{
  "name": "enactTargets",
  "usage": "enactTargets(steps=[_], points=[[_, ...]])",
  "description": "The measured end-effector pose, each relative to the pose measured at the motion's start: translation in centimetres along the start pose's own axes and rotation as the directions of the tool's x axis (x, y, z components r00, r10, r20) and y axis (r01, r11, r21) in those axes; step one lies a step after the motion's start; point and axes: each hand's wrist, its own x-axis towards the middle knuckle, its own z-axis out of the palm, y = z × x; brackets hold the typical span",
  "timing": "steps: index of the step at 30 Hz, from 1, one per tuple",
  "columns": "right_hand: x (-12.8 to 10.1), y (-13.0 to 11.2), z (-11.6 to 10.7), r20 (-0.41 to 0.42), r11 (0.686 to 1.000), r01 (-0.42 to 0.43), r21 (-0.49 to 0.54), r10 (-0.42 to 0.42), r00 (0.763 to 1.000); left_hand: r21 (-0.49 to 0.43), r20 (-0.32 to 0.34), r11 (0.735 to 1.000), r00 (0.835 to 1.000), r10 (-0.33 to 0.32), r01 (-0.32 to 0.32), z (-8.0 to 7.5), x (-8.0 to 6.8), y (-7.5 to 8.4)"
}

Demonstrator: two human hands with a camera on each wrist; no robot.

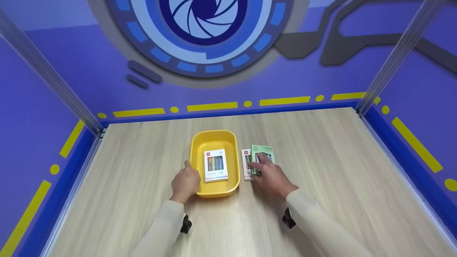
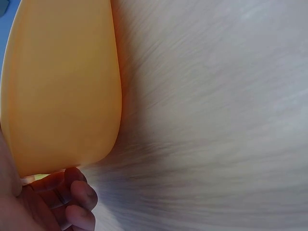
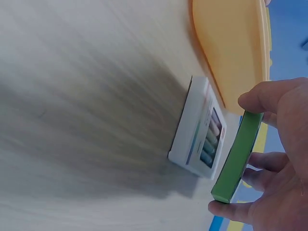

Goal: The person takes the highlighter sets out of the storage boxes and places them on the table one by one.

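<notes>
A yellow plastic basket (image 1: 215, 193) stands in front of me, and a white box of crayon-like coloured sticks (image 1: 215, 165) lies flat inside it. My left hand (image 1: 185, 182) holds the basket's near left side; in the left wrist view its curled fingers (image 2: 83, 195) are at the basket's wall. To the right of the basket, my right hand (image 1: 273, 176) grips a flat green box (image 1: 262, 148) by its edges, thumb on one side and fingers on the other. Under it, partly covered in the head view, lies a second white box (image 1: 247, 175) with a window onto coloured sticks (image 3: 211, 139).
The light wood-grain table (image 1: 332, 160) is bordered by blue-purple panels (image 1: 307, 78) at the back and both sides. Metal posts (image 1: 396, 59) stand at the back corners. Small black devices (image 1: 289, 218) sit at both sleeve cuffs.
</notes>
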Motion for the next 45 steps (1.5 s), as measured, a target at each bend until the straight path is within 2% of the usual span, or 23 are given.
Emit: enactTargets(steps=[11, 26, 36, 45], points=[[0.2, 1.8, -0.1, -0.03, 0.999, 0.022, -0.032, -0.023, 0.999, 0.009, 0.003, 1.0, 1.0, 0.005, -0.005, 0.0, 0.0, 0.0], [0.2, 2.8, -0.5, 0.014, 0.997, -0.068, -0.018, 0.069, 0.998, 0.006, 0.007, 1.0, 1.0, -0.007, 0.007, 0.1, 0.1, 0.0], [0.2, 3.6, -0.7, 0.006, 0.997, -0.058, -0.041, 0.058, 0.998, 0.004, -0.006, 1.0, 1.0, -0.001, 0.001, 0.1, 0.2, -0.1], [0.3, 4.2, -0.9, 0.02, 0.997, -0.064, -0.047, 0.065, 0.998, 0.001, 0.008, 1.0, 1.0, -0.016, 0.016, 0.2, 0.2, -0.1]])
